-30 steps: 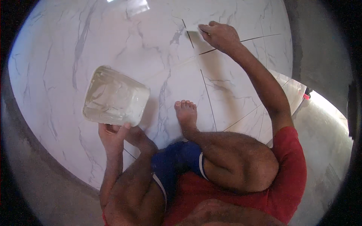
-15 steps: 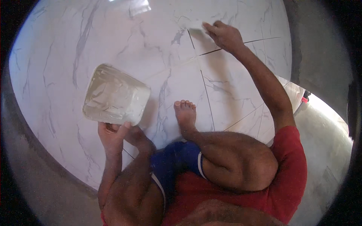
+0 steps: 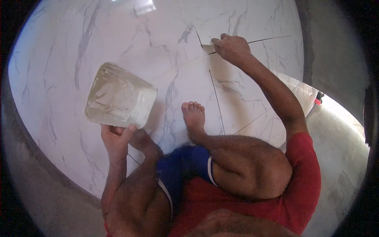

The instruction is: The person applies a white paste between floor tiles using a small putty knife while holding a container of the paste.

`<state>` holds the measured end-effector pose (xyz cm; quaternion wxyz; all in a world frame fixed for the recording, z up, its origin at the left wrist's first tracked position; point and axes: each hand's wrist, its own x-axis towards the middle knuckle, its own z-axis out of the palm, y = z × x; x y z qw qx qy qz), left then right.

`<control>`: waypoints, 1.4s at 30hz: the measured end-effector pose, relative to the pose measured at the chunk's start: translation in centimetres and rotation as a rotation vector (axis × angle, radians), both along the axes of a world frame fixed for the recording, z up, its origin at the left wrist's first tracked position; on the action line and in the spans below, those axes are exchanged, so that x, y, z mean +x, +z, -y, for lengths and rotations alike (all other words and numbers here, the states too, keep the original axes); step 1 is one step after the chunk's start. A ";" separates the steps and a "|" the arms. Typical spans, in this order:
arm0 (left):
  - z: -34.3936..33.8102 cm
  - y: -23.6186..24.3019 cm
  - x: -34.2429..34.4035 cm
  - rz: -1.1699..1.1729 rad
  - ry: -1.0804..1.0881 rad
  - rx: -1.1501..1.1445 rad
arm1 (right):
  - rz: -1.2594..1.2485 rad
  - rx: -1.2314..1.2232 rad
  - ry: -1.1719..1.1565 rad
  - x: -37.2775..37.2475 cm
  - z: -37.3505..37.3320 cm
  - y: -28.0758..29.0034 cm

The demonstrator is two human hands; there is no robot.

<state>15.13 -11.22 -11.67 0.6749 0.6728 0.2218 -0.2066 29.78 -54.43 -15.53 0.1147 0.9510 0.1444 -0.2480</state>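
Observation:
My left hand [image 3: 115, 138] grips the near edge of a squarish white plastic tub [image 3: 148, 103], fingers under it and thumb at its rim. The tub is tilted, and pale, creamy paste [image 3: 118, 94] coats its inside. Farther off to the right, my right hand [image 3: 233, 48] is closed on a small, flat, pale scraper [image 3: 207, 49]; the fingers hide most of it. The scraper's edge meets the floor tiles beside a dark joint line [image 3: 198, 37], near where several joints cross.
Glossy white marbled tiles [image 3: 130, 51] cover the floor. Dark open joints [image 3: 216, 100] run near my bare foot [image 3: 193, 118]. Grey rough floor [image 3: 331, 59] borders the tiles. At the right lies a small red and black object [image 3: 318, 98], too small to name.
My right hand has drawn the scraper nearer to me along the joint. My left hand and the tub have hardly moved.

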 end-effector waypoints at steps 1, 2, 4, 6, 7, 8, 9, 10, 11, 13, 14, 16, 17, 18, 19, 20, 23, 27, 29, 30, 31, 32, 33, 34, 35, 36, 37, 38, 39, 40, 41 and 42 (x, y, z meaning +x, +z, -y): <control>-0.1 -0.2 -0.1 0.002 -0.003 -0.001 | 0.017 0.040 -0.012 -0.4 0.5 0.2; -0.2 -0.6 -0.3 0.043 0.014 -0.018 | 0.035 0.082 -0.024 -0.7 0.7 0.3; 0.0 -0.5 -0.2 0.087 0.025 -0.037 | 0.138 0.170 -0.008 -0.4 0.4 -0.1; 0.6 0.0 0.2 0.105 0.059 -0.049 | 0.243 0.255 0.008 0.1 0.4 -1.0; 0.5 -0.1 0.2 0.109 0.055 -0.056 | 0.279 0.272 0.045 0.3 0.6 -1.8; 0.4 -0.3 0.2 0.086 0.039 -0.045 | 0.312 0.289 0.084 0.4 1.0 -2.7; 0.3 -0.4 0.2 0.064 0.024 -0.035 | 0.313 0.281 0.082 -0.2 2.0 -3.8; 0.3 0.3 0.2 0.063 0.030 -0.025 | 0.308 0.310 0.093 -0.7 3.0 -5.1; 0.1 0.4 0.1 0.059 0.022 -0.024 | 0.303 0.331 0.104 -1.0 3.6 -5.3; -0.1 0.5 0.0 0.054 0.023 -0.017 | 0.188 0.259 0.035 -1.6 4.7 -4.6; -0.2 0.4 -0.1 0.071 0.029 -0.012 | 0.076 0.181 -0.036 -1.7 5.3 -4.2; 0.2 -0.4 -0.2 0.087 0.036 -0.031 | 0.127 0.202 0.040 -1.7 6.3 -3.8; 0.9 -0.2 0.1 0.094 0.077 -0.053 | 0.137 0.171 -0.001 -1.1 5.3 -2.7; 1.2 0.0 0.2 0.102 0.115 -0.073 | 0.147 0.142 -0.044 -0.5 4.1 -1.8; 1.0 0.0 0.2 0.100 0.109 -0.076 | 0.146 0.139 -0.051 0.3 3.1 -1.5; 0.4 0.6 0.2 0.067 0.067 -0.063 | 0.227 0.192 -0.038 1.8 1.7 -1.2; -0.1 0.4 0.1 0.030 0.011 -0.055 | 0.266 0.162 -0.022 3.3 -2.0 -1.4; -0.6 0.9 -0.2 0.006 -0.015 0.042 | 0.150 0.111 -0.010 -0.1 -2.5 -0.9; 0.4 0.1 0.0 0.061 0.034 -0.005 | 0.089 0.104 -0.025 -1.8 -1.0 -0.3; 0.7 0.1 0.1 0.116 0.083 -0.028 | 0.010 0.064 -0.020 -2.1 -0.3 0.1; 0.5 -0.3 0.0 0.116 0.085 -0.025 | -0.068 0.026 -0.020 -2.0 0.0 0.3; 0.0 -0.7 -0.2 0.081 0.051 -0.026 | -0.064 0.027 -0.020 -0.9 -0.2 0.6; -0.3 -0.9 -0.2 0.047 0.019 -0.025 | 0.022 0.072 -0.072 1.0 -0.4 0.9; -0.3 -0.5 -0.1 0.050 0.027 -0.013 | 0.107 0.127 -0.118 3.2 -1.0 0.8; 0.1 -0.2 0.1 0.054 0.047 -0.038 | 0.209 0.188 -0.121 5.7 -1.5 0.6; 0.3 0.0 0.2 0.056 0.066 -0.064 | 0.310 0.248 -0.124 8.2 -2.1 0.3; 0.3 -0.1 0.2 0.059 0.066 -0.061 | 0.312 0.251 -0.124 10.5 -2.7 0.0; 0.3 -0.4 0.1 0.069 0.072 -0.066 | 0.350 0.257 -0.106 13.0 -3.4 -0.3; 0.2 -0.4 0.0 0.075 0.082 -0.065 | 0.382 0.269 -0.086 15.5 -4.4 -0.8; 0.2 -0.3 0.4 0.078 0.072 -0.077 | 0.423 0.253 -0.075 17.6 -4.7 -0.3; 0.1 -0.3 0.4 0.036 0.074 -0.081 | 0.451 0.258 -0.054 19.8 -5.5 -1.0; 0.1 -0.5 0.4 -0.006 0.078 -0.087 | 0.479 0.261 -0.029 21.8 -6.2 -1.6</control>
